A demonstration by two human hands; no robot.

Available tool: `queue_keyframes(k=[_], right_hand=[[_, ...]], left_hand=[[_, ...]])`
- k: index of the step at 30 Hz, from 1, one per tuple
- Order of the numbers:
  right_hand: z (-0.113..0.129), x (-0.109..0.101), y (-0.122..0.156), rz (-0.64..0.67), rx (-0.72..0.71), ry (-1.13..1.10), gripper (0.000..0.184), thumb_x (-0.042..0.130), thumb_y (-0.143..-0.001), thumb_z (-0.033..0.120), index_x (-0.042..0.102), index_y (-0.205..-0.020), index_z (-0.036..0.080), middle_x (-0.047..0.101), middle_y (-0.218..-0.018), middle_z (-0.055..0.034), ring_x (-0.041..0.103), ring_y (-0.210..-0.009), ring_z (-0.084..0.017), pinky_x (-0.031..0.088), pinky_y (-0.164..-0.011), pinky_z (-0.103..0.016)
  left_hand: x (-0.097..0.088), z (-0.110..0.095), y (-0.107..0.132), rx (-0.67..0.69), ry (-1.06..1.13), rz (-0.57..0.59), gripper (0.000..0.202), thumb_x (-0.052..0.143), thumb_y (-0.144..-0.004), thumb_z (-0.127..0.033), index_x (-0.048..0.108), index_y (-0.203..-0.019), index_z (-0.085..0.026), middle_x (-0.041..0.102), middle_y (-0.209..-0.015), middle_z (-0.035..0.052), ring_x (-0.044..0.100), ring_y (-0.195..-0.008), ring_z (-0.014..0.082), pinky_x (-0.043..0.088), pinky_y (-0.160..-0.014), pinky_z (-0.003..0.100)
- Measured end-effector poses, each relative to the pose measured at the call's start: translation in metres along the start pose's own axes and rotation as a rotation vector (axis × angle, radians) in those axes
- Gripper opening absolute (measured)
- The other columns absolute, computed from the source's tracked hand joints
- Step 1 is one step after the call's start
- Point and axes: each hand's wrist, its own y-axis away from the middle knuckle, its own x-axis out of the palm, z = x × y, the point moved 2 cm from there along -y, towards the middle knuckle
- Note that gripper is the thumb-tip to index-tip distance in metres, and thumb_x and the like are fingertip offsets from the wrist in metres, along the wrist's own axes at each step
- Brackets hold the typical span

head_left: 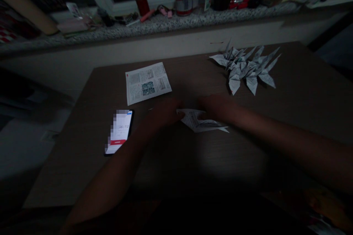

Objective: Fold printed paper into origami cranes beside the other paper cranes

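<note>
"How far along is this person?"

"Quite far, judging by the dark wood-grain table. At its far right lies a heap of printed paper cranes, which look finished, though they're too tangled to count."

"And the piece under the hands?"

"That's a folded printed paper, lying on the table between both hands. It comes to points on the right and looks only partly folded, as far as I can judge."

"Is it being gripped?"

"I can't tell. The left hand is at its left edge and the right hand is over its upper edge. They're so dark that I can't separate the fingers. They may be pinching or only pressing, but neither hand looks clenched into a fist."

"Anything left to fold?"

"A printed paper sheet lies flat beyond the left hand, with no folds that I can see. I can't make out what's in the shadow along the near edge."

"And that phone?"

"The phone lies face-up by the left forearm. It seems to read 26:12, but part of the screen is blurred out."
</note>
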Motion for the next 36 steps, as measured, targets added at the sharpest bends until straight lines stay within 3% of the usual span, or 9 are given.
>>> queue_keyframes(k=[5,9,14,22,31,36], right_hand=[[-0.002,0.009,0.002,-0.034,-0.038,-0.065,0.040,0.071,-0.090,0.038,0.064,-0.125,0.020,0.076,-0.115,-0.0145,0.072,-0.105,-0.035,0.050,-0.073,-0.037],[-0.007,0.015,0.001,-0.050,-0.043,-0.132,0.039,0.073,-0.089,0.037,0.065,-0.123,0.021,0.076,-0.116,-0.0133,0.072,-0.105,-0.034,0.049,-0.073,-0.036],[-0.013,0.020,0.003,-0.045,-0.041,-0.202,0.035,0.074,-0.087,0.034,0.065,-0.118,0.022,0.077,-0.110,-0.0108,0.072,-0.098,-0.029,0.047,-0.070,-0.033],[-0.019,0.026,0.013,-0.095,-0.048,-0.296,0.023,0.071,-0.088,0.030,0.066,-0.109,0.022,0.077,-0.097,-0.0067,0.070,-0.083,-0.023,0.042,-0.065,-0.029],[-0.026,0.037,0.026,-0.200,-0.200,-0.550,0.017,0.059,-0.094,0.023,0.065,-0.110,0.021,0.073,-0.092,-0.0038,0.066,-0.076,-0.018,0.044,-0.068,-0.028],[-0.027,0.042,0.030,-0.273,-0.238,-0.664,0.018,0.060,-0.095,0.029,0.064,-0.112,0.021,0.071,-0.094,-0.0044,0.067,-0.083,-0.019,0.048,-0.074,-0.030]], left_hand=[[0.001,-0.017,-0.002,0.111,0.013,0.029,0.030,0.065,-0.094,-0.033,0.068,-0.121,-0.021,0.069,-0.120,0.0082,0.066,-0.108,0.0271,0.049,-0.087,0.034],[0.008,-0.026,-0.012,0.086,0.084,0.041,0.031,0.063,-0.098,-0.040,0.068,-0.123,-0.022,0.072,-0.121,0.0062,0.067,-0.109,0.0258,0.049,-0.089,0.032],[0.016,-0.023,-0.019,0.024,0.060,0.054,0.027,0.066,-0.094,-0.040,0.069,-0.114,-0.020,0.075,-0.110,0.0067,0.070,-0.100,0.0264,0.049,-0.077,0.032],[0.018,-0.024,-0.017,0.021,0.080,0.038,0.024,0.065,-0.094,-0.038,0.068,-0.111,-0.021,0.074,-0.110,0.0063,0.069,-0.098,0.0263,0.049,-0.078,0.033],[0.027,-0.014,-0.011,0.139,0.214,-0.030,0.020,0.062,-0.097,-0.039,0.067,-0.107,-0.022,0.073,-0.109,0.0035,0.068,-0.096,0.0223,0.049,-0.078,0.032],[0.031,-0.010,-0.005,0.229,0.289,-0.070,0.024,0.061,-0.098,-0.033,0.066,-0.119,-0.021,0.069,-0.115,0.0059,0.066,-0.101,0.0205,0.051,-0.087,0.032]])
